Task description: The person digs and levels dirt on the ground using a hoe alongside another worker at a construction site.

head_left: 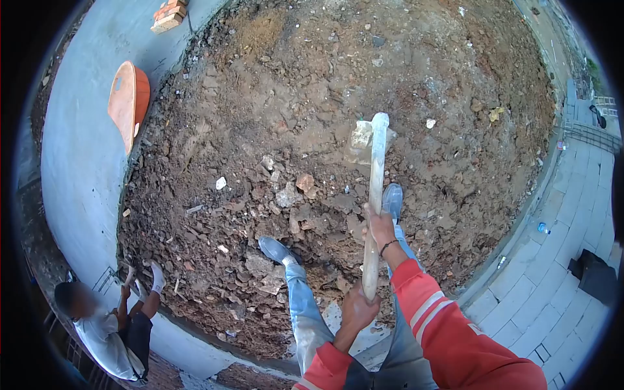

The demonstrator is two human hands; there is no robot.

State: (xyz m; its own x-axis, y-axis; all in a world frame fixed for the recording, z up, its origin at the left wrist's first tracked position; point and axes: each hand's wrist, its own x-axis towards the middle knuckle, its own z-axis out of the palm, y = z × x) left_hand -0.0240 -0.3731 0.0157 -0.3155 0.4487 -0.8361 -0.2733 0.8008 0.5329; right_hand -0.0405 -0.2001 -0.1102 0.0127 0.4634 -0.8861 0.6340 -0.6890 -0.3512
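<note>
A long wooden-handled tool (376,175) reaches away from my body over the brown soil. Its whitish head lies against a pale block (361,140) in the dirt. My left hand (359,308) is wrapped round the near end of the handle. Farther up the handle, my right hand (381,229) grips it, with a dark band on the wrist. Both sleeves are red, with pale stripes.
Rubble and stones (286,195) cover the ground around my feet. An orange basin (129,97) and stacked bricks (168,16) stand on grey concrete at the left. Another person (107,338) is at the lower left. Dark cloth (595,276) lies on paving at the right.
</note>
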